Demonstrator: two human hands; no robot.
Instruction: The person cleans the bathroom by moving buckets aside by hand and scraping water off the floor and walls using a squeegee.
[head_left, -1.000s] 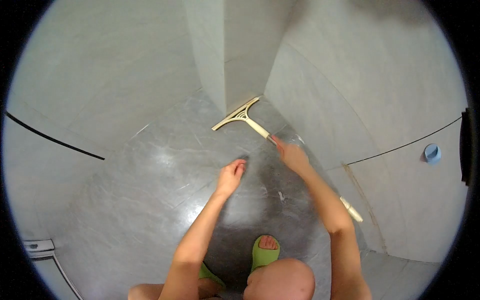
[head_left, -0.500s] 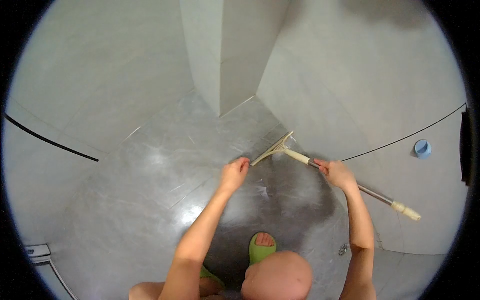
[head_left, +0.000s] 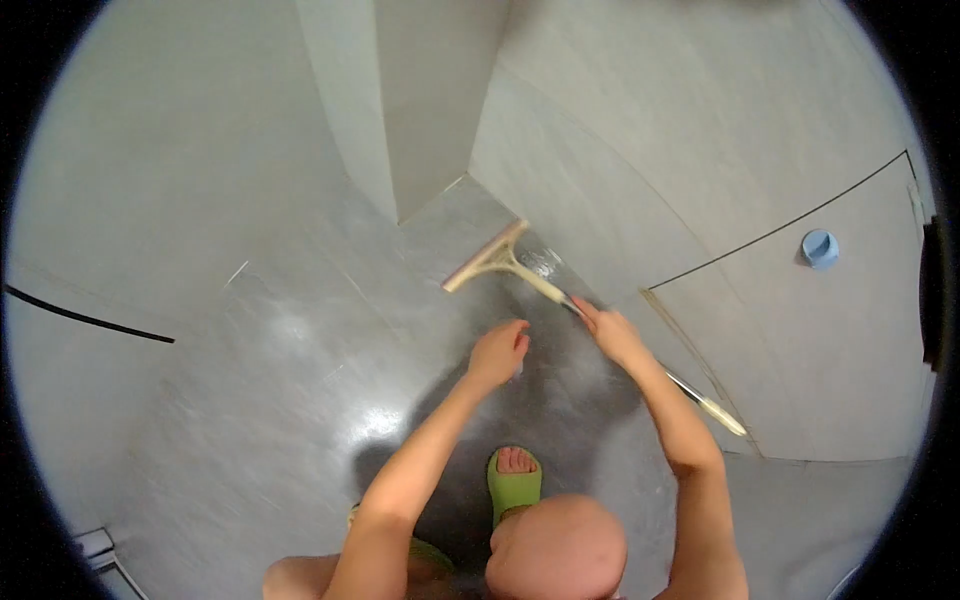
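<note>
– Rm?
– Grey floor (head_left: 300,430), glossy w/ bright reflections, shadowed nr the feet. Grey L wall (head_left: 180,130) & R wall (head_left: 640,110), w/ a pillar (head_left: 430,100) jutting in btwn.
– Squeegee (head_left: 538,281)?
– Its head's nr the pillar's base; can't tell if the blade touches. R hand (head_left: 610,335) grips the pole, R forearm (head_left: 660,400) hides part of it. L hand (head_left: 498,355) is nr the head, fingers curled; can't tell if it's holding anything.
– Other stuff, obstacles?
– Blue round fitting (head_left: 820,249) on R wall, below a thin dark line (head_left: 770,230). Black strip (head_left: 90,318) on L wall. Pillar's in the way up top; green slipper (head_left: 515,488) & bare knee (head_left: 557,548) block floor at bottom.
</note>
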